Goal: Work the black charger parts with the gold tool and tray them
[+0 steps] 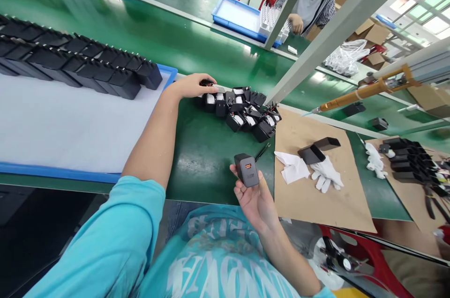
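My right hand (258,199) holds a black wall charger (247,171) with an orange USB port facing up at me. Thumb and fingers grip it from its sides, above the green table's front edge. Farther forward, my left hand (195,86) reaches to the left end of a cluster of open black charger housings (242,110) with white parts inside. Its fingers curl round a small black charger part (207,83), mostly hidden by the hand. A thin black two-pronged piece (262,152) shows just behind the held charger.
On the left, a blue-rimmed tray (70,124) carries rows of black chargers (70,56). To the right, brown cardboard (326,199) bears empty black shells (312,153), a white cloth (291,167) and a white glove (326,174). An orange-handled hanging screwdriver (362,94) and a metal post (337,35) stand nearby.
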`<state>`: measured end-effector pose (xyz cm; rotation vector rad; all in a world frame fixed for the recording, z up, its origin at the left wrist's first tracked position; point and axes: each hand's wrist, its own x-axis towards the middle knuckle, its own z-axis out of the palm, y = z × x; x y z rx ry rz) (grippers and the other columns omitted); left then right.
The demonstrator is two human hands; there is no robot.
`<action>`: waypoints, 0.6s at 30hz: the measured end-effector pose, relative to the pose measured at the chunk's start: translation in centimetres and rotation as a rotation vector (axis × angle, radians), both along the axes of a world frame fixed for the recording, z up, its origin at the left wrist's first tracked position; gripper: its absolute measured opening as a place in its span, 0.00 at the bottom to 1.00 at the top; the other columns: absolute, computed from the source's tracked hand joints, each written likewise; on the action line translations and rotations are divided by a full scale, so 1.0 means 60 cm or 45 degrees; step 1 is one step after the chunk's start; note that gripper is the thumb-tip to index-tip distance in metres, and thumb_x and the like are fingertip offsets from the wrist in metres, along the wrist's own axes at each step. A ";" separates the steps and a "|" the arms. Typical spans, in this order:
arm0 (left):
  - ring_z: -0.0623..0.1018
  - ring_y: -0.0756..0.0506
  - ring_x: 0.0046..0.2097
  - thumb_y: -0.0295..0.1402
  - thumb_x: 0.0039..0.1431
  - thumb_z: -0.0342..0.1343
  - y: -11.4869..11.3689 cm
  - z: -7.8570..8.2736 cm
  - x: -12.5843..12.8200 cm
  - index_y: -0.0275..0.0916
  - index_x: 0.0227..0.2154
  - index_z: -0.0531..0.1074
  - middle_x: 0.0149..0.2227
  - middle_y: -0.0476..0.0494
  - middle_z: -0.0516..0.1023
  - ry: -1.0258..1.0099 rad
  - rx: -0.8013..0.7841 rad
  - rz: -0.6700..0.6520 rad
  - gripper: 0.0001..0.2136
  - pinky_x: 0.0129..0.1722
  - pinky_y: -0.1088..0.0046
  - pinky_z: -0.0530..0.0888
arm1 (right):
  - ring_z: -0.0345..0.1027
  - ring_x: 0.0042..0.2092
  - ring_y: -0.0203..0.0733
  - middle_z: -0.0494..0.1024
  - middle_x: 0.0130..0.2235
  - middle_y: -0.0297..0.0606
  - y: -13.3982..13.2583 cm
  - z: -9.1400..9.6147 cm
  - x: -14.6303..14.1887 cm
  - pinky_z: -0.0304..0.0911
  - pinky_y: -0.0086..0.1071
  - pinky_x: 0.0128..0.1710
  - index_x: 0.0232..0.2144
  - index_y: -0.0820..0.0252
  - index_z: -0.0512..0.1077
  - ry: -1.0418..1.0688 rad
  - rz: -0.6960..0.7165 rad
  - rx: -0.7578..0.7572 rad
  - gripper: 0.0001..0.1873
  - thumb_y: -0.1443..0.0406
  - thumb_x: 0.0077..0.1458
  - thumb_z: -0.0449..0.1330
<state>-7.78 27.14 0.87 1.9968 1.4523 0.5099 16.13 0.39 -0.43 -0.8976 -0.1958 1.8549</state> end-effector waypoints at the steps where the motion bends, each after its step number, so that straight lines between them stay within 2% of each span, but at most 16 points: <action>1: 0.76 0.42 0.48 0.54 0.53 0.56 0.000 0.000 0.000 0.45 0.51 0.73 0.49 0.47 0.77 0.003 -0.002 0.002 0.26 0.48 0.72 0.71 | 0.76 0.31 0.30 0.82 0.46 0.44 0.000 0.000 0.000 0.74 0.23 0.36 0.41 0.59 0.76 0.011 0.003 -0.001 0.20 0.54 0.50 0.68; 9: 0.76 0.42 0.47 0.56 0.52 0.55 0.000 0.001 -0.001 0.47 0.52 0.73 0.49 0.46 0.77 0.019 -0.013 0.007 0.28 0.44 0.73 0.72 | 0.77 0.31 0.30 0.82 0.48 0.42 -0.003 -0.002 0.002 0.74 0.21 0.32 0.45 0.58 0.76 0.005 0.044 -0.059 0.20 0.51 0.57 0.60; 18: 0.75 0.41 0.48 0.57 0.52 0.55 -0.001 0.002 -0.001 0.48 0.52 0.73 0.49 0.46 0.76 0.024 -0.018 0.011 0.28 0.46 0.70 0.71 | 0.79 0.33 0.30 0.82 0.46 0.42 -0.001 -0.006 -0.007 0.74 0.20 0.35 0.46 0.60 0.74 0.057 0.068 -0.069 0.22 0.50 0.59 0.57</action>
